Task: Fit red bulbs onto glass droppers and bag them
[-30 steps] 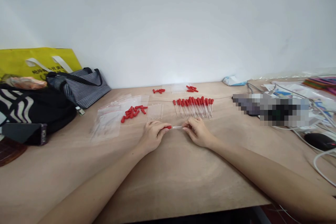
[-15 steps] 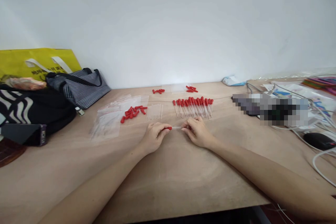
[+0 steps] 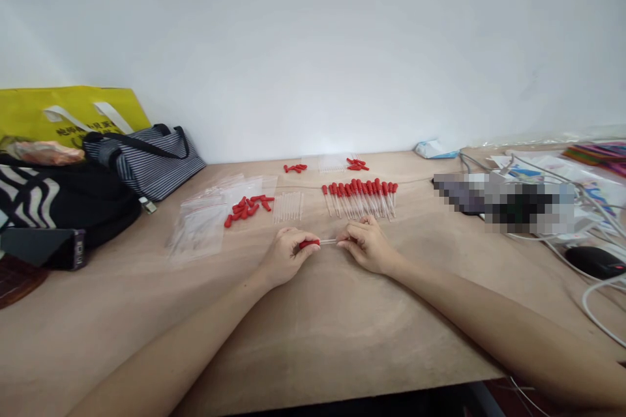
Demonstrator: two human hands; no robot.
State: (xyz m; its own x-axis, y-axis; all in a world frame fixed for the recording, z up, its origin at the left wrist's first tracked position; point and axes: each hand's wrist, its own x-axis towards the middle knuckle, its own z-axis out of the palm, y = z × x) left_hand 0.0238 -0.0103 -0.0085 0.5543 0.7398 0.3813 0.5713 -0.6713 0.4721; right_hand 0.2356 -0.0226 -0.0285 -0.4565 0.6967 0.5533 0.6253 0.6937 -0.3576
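Observation:
My left hand (image 3: 286, 254) pinches the red rubber bulb (image 3: 310, 244) of a dropper. My right hand (image 3: 368, 245) pinches the other end of its clear glass tube (image 3: 328, 242). Both hands rest low over the wooden table (image 3: 313, 326), near its middle. Just beyond them lies a row of several finished droppers with red bulbs (image 3: 360, 197). To the left of that row lie bare glass tubes (image 3: 288, 206) and a loose pile of red bulbs (image 3: 247, 207).
Clear zip bags (image 3: 203, 225) lie at left. A striped bag (image 3: 147, 159), a black bag (image 3: 59, 199) and a yellow bag (image 3: 68, 114) stand at far left. More red bulbs (image 3: 295, 169) sit near the wall. Cables and a black mouse (image 3: 594, 260) crowd the right side.
Both hands have dropped slightly toward me with the dropper still between them. The red bulb sits a little further inside my left fingers.

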